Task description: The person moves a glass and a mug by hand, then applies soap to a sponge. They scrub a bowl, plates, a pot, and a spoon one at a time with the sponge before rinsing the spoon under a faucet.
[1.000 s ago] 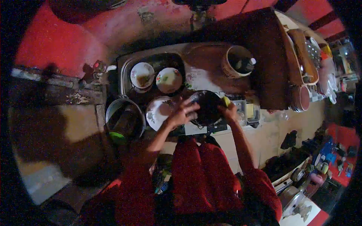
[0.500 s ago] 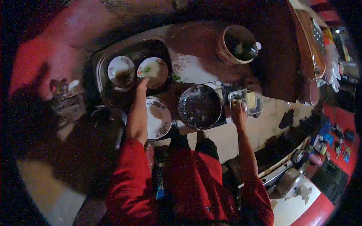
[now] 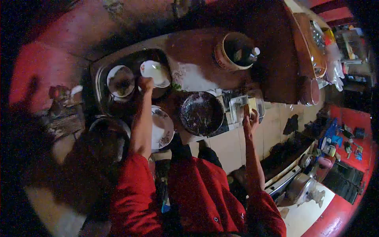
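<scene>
My left hand [image 3: 146, 83] is closed on the near edge of a white plate [image 3: 155, 72] with a floral pattern, which looks tilted over a dark basin [image 3: 103, 103]. Another white dish [image 3: 121, 81] sits in the basin to the left. Below, beside my left forearm, lies a larger white plate [image 3: 162, 128]. My right hand [image 3: 251, 118] is at a clear two-part container [image 3: 232, 112], its fingers bent near a yellow block [image 3: 253, 104]. Whatever the fingers hold is too dim to make out. A dark, wet, speckled pan [image 3: 201, 113] stands between my hands.
A bucket [image 3: 219, 55] with a white-capped bottle [image 3: 256, 51] stands at the back. Green scraps [image 3: 176, 86] lie beside the basin. A dark round vessel [image 3: 109, 132] is at the left. Farther right are a metal pot [image 3: 300, 187] and a red surface [image 3: 347, 118].
My left hand has closed on the plate's edge, and the plate has tilted. My right hand has shifted from the container's left part toward the yellow block. The view has moved slightly.
</scene>
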`<state>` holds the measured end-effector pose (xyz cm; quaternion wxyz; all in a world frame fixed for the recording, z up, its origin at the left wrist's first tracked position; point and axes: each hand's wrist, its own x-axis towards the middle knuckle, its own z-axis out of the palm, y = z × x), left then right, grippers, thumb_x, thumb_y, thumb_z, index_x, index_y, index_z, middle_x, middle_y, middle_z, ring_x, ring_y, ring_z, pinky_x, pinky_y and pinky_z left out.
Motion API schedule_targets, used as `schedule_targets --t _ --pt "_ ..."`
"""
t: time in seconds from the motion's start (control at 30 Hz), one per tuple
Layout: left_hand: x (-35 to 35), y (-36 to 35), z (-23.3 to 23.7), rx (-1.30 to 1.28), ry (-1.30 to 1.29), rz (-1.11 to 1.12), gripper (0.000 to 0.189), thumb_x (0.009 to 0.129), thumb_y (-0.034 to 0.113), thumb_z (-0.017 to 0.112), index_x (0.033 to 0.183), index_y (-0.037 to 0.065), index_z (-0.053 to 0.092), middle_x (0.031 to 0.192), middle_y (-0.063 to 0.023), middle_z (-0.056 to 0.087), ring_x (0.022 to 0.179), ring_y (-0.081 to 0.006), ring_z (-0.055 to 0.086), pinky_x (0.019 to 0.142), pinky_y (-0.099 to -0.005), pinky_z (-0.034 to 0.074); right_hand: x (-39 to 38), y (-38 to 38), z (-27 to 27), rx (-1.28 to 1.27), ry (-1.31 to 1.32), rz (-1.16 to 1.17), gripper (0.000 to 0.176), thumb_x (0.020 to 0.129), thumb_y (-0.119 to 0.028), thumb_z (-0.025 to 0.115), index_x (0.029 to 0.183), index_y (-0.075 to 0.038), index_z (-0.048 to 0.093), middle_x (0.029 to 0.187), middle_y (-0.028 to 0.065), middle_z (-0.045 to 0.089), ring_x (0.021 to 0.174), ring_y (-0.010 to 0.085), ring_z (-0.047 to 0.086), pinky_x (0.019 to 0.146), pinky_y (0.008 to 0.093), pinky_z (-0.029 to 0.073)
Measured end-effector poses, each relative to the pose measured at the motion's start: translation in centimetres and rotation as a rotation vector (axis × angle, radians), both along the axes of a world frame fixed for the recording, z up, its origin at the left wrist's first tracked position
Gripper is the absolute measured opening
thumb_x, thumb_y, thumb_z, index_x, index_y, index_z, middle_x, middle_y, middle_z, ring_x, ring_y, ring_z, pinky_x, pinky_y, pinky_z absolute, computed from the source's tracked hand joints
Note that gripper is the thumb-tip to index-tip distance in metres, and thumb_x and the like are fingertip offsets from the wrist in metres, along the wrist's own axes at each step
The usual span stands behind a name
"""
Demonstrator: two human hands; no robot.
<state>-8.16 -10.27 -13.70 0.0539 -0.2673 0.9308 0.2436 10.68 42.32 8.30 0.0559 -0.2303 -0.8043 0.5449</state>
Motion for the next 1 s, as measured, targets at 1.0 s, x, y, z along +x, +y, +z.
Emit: schedule_targets --t 1.0 --pt "21.8 21.0 24.4 1.2 0.641 0.24 0.064 0.09 0.055 0.044 0.132 0.007 0.04 0.13 -0.0139 0.046 0.119 -0.0275 0.045 0.089 -0.0424 0.046 -5.5 -15.0 15.3 0.477 -0.038 1.106 0.074 0.084 -0.042 0.056 0.143 -0.014 0.023 0.134 0.0276 0.039 0.118 0.0394 0.046 0.099 0.0461 0.036"
